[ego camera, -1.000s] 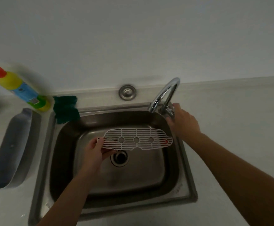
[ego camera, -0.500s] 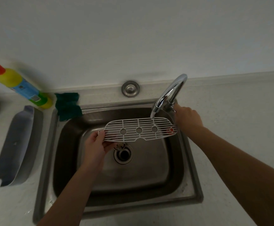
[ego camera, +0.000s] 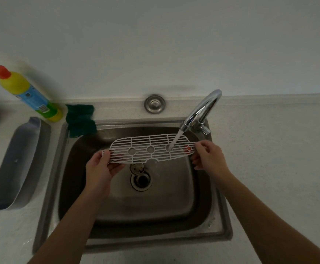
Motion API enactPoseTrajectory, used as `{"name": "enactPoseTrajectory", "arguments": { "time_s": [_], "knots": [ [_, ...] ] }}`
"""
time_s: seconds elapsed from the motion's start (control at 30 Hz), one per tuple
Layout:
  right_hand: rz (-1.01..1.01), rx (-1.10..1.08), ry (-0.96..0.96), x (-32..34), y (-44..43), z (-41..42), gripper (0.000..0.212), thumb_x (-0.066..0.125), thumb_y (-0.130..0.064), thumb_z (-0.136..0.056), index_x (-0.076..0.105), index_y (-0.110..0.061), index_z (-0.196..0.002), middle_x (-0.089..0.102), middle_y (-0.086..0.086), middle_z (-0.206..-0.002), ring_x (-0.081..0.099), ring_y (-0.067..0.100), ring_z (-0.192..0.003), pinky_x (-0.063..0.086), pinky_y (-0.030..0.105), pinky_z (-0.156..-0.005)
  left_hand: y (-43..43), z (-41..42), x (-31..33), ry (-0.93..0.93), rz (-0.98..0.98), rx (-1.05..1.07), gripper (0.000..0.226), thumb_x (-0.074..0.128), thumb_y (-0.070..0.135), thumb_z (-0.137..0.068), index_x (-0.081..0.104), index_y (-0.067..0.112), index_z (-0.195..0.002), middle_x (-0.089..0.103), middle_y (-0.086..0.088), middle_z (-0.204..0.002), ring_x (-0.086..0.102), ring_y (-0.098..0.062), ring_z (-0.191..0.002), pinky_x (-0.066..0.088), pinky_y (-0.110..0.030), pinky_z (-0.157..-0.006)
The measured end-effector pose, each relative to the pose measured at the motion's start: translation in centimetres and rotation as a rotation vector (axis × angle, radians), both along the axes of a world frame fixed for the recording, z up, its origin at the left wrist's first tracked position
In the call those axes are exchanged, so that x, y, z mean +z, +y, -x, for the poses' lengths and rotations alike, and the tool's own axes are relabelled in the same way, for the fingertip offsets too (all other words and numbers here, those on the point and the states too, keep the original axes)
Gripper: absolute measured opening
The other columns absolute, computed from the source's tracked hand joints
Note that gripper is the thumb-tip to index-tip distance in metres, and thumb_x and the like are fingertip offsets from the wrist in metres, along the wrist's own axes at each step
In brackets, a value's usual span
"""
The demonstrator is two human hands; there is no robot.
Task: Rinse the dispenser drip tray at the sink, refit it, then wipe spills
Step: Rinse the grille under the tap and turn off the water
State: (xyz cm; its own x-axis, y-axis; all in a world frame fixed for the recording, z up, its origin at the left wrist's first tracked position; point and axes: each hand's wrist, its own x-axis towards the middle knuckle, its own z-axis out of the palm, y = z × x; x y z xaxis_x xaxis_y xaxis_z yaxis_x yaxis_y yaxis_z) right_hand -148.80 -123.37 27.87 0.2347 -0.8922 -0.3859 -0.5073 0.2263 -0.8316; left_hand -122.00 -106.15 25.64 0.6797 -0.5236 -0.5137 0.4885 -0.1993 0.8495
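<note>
While the sink (ego camera: 49, 187) catches water from the tap (ego camera: 203, 109), rinsing looks underway: the grey tray basin (ego camera: 19, 162) lies on the counter (ego camera: 269, 159) beside it (surely next), and the white slotted grille (ego camera: 149, 150) is held flat under the stream (ego camera: 176, 140), left hand (ego camera: 100, 168) and right hand (ego camera: 210, 157) each pinching an end; sliding it sideways should wet the rest.

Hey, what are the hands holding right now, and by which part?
Both hold the white grate by its short ends: the left hand grips the left end, the right hand pinches the right end, under the running tap.
</note>
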Motion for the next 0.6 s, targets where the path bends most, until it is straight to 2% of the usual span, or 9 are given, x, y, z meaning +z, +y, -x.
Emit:
{"name": "enactPoseTrajectory", "arguments": {
  "time_s": [0.1, 0.33, 0.43, 0.6],
  "knots": [
    [-0.035, -0.009, -0.095, 0.8, 0.6, -1.1, 0.013, 0.058, -0.026, -0.103, 0.069, -0.021, -0.1, 0.076, 0.004, -0.083, 0.075, 0.022, -0.075, 0.064, 0.035, -0.068, 0.6, -0.8, 0.2, -0.009, -0.007, 0.016, 0.026, 0.047, 0.026, -0.109, 0.071, 0.015, -0.108, 0.079, -0.01, -0.106, 0.078, -0.024, -0.098, 0.063, -0.031, -0.074],
    [-0.013, -0.002, -0.154, 1.8, 1.7, -3.1, 0.011, 0.059, -0.023, -0.103, 0.068, -0.019, -0.098, 0.076, 0.0, -0.081, 0.071, 0.011, -0.065, 0.057, 0.019, -0.057, 2.5, -2.2, 0.8, -0.022, 0.003, 0.059, 0.027, 0.049, 0.026, -0.108, 0.073, 0.016, -0.102, 0.08, -0.009, -0.102, 0.078, -0.023, -0.096, 0.063, -0.031, -0.074],
    [-0.023, -0.004, -0.154, 1.5, 3.2, -2.6, 0.011, 0.059, -0.022, -0.103, 0.068, -0.018, -0.098, 0.076, 0.0, -0.081, 0.071, 0.011, -0.065, 0.057, 0.019, -0.057, 3.9, -2.1, 0.5, -0.011, -0.013, 0.05, 0.033, 0.05, 0.026, -0.107, 0.078, 0.023, -0.09, 0.08, -0.009, -0.1, 0.078, -0.022, -0.093, 0.063, -0.031, -0.071],
    [-0.043, 0.015, -0.128, 0.8, 4.8, -2.2, 0.01, 0.059, -0.022, -0.103, 0.067, -0.019, -0.098, 0.076, -0.001, -0.081, 0.073, 0.013, -0.068, 0.057, 0.021, -0.06, 5.8, -2.1, -0.6, 0.023, -0.047, 0.063, 0.028, 0.053, 0.026, -0.106, 0.078, 0.021, -0.094, 0.079, -0.012, -0.104, 0.078, -0.023, -0.095, 0.062, -0.034, -0.074]
  ]
}}
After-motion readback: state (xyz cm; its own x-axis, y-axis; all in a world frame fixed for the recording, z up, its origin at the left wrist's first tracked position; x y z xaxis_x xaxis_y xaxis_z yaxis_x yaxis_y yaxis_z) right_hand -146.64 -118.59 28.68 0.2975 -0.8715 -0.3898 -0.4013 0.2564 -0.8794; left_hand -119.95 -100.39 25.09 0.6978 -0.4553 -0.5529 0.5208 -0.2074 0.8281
